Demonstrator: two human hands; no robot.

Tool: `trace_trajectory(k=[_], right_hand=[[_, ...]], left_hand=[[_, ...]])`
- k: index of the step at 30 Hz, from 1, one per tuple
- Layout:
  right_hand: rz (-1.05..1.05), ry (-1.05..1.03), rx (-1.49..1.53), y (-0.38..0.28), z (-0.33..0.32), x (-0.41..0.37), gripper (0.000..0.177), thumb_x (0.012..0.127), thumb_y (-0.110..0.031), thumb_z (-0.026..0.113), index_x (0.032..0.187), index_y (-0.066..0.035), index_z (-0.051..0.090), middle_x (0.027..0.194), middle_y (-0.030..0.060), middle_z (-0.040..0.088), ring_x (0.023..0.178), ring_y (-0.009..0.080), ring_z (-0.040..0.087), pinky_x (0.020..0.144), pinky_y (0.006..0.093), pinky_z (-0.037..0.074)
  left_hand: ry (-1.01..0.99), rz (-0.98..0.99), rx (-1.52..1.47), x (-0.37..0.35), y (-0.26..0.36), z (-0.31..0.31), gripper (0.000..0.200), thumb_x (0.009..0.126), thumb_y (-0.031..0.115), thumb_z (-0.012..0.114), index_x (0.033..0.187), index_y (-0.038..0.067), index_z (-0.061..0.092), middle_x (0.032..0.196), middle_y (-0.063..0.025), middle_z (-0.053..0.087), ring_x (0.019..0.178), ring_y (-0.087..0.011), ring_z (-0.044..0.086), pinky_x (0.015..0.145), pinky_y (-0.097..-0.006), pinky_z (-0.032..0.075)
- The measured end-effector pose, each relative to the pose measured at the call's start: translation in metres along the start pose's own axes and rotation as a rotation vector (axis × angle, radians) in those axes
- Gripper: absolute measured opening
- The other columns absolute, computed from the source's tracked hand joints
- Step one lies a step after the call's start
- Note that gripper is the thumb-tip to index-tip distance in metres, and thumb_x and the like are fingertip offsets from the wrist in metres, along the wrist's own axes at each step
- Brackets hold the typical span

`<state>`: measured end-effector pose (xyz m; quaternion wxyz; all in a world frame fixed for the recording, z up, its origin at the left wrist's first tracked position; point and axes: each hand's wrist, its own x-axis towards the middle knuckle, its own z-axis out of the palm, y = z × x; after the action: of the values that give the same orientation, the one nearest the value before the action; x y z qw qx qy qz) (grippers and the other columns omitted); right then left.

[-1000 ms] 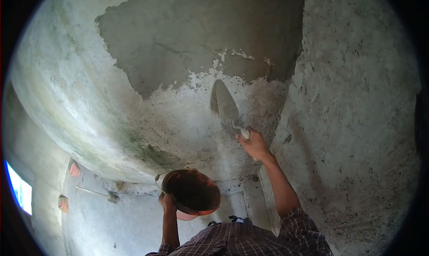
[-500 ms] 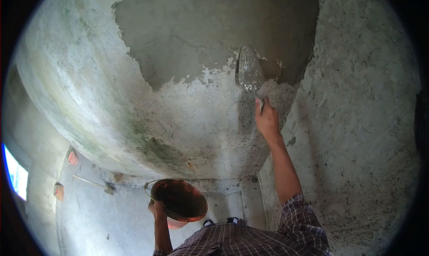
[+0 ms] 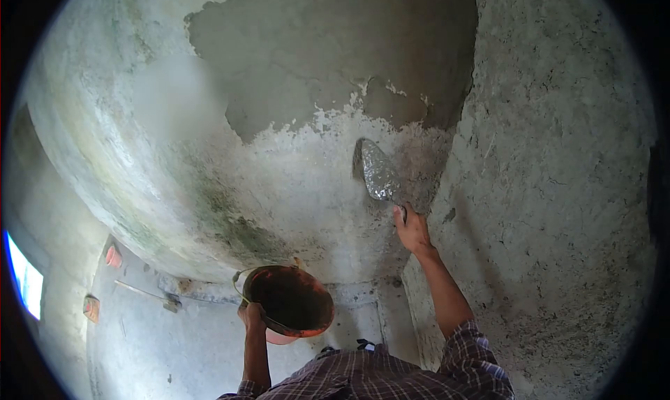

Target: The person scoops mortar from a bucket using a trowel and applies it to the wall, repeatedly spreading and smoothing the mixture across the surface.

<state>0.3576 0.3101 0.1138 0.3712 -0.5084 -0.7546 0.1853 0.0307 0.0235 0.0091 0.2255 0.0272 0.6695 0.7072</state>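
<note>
My right hand (image 3: 413,231) is closed round the handle of a pointed trowel (image 3: 377,171). Its blade, smeared with wet grey mortar, is close to the bare wall (image 3: 300,183), below a dark patch of fresh plaster (image 3: 335,47). The patch has a ragged lower edge. At the lower left, my left hand (image 3: 252,315) grips the rim of an orange-red bucket (image 3: 322,319), tilted so that its dark inside faces me. The bucket's thin handle (image 3: 236,278) stands out at the left of the rim.
A rough side wall (image 3: 551,190) rises on the right. On the pale floor (image 3: 167,351) at left lie a long-handled tool (image 3: 148,294), a small reddish pot (image 3: 114,256) and a reddish-brown block (image 3: 91,308). A bright window (image 3: 24,274) shows at the far left.
My right hand has drawn the trowel down, away from the plaster's lower edge, onto the bare wall. The bucket in my left hand has shifted slightly up and right.
</note>
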Motion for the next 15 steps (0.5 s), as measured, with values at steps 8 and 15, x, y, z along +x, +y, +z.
trace_trajectory(k=[8, 15], right_hand=[[0.092, 0.143, 0.432, -0.045, 0.002, 0.076, 0.055, 0.096, -0.043, 0.040, 0.116, 0.006, 0.052, 0.096, 0.0330, 0.060, 0.093, 0.0474, 0.058, 0.083, 0.0470, 0.046], [0.161, 0.052, 0.433, -0.088, 0.009, 0.101, 0.051, 0.098, -0.039, 0.035, 0.115, 0.006, 0.051, 0.096, 0.0339, 0.059, 0.094, 0.0496, 0.057, 0.080, 0.0498, 0.044]], left_hand=[[-0.067, -0.062, -0.039, 0.003, -0.008, -0.018, 0.023, 0.055, -0.003, 0.045, 0.076, -0.002, 0.054, 0.064, -0.0045, 0.050, 0.046, -0.0160, 0.044, 0.043, -0.0279, 0.038], [0.015, -0.058, -0.050, 0.006, -0.015, -0.040, 0.027, 0.058, -0.004, 0.043, 0.080, -0.003, 0.059, 0.064, -0.0051, 0.052, 0.046, -0.0137, 0.045, 0.040, -0.0252, 0.034]])
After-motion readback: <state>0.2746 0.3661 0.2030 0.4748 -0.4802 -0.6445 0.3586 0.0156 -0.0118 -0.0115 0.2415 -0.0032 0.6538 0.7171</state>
